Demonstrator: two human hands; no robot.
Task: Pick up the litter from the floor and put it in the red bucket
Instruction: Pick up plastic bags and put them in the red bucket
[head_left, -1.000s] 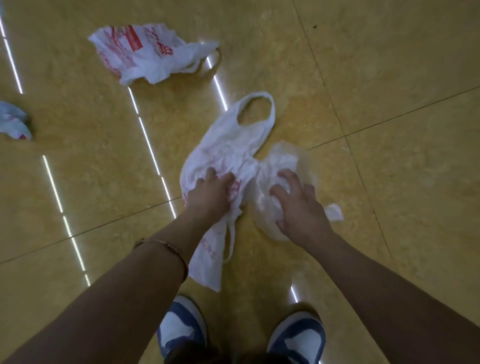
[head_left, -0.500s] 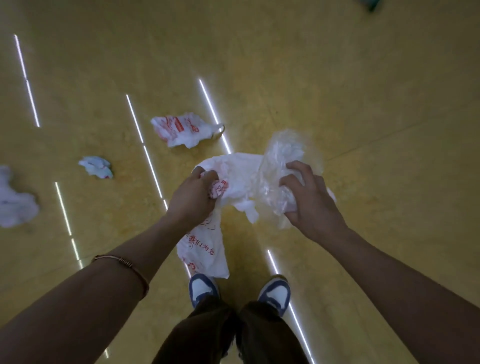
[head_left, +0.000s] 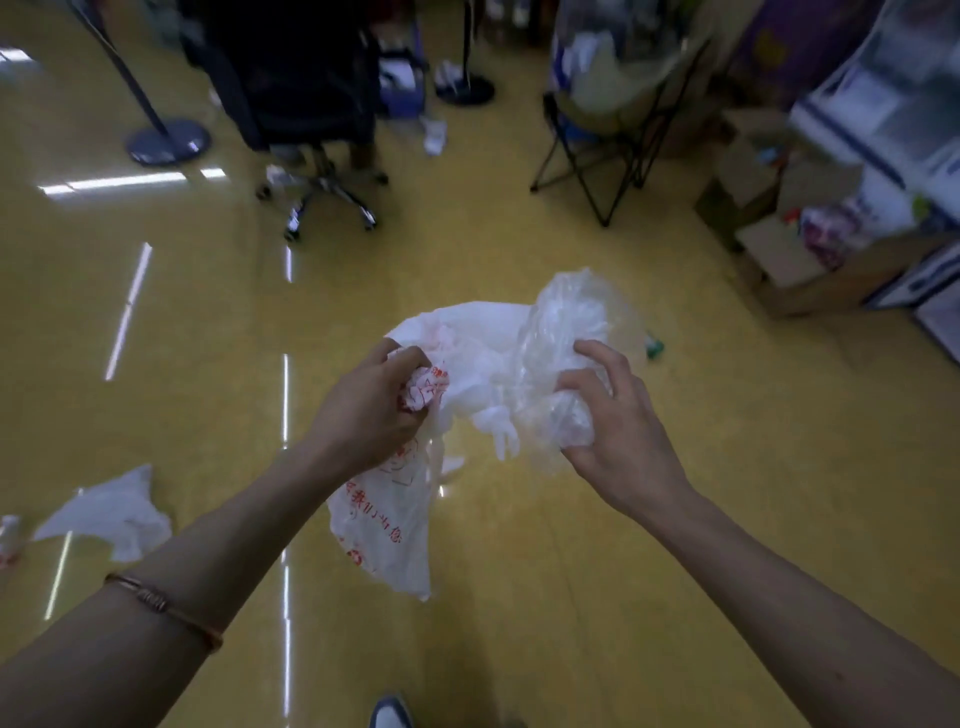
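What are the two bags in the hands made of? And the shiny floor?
The white bag with red print, gripped by the left hand, looks like thin opaque plastic film: it crumples and hangs limp. The clear bag in the right hand seems see-through plastic, wrinkled and glossy. The yellow floor looks like polished vinyl or similar; it mirrors light strips.

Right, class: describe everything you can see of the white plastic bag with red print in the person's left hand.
The white plastic bag is thin, crinkled film with red characters printed on it. The left hand grips its bunched middle; one part hangs limp below the hand, clear of the yellow floor, and the rest spreads rightwards, against the clear plastic bag held in the right hand. It looks empty.
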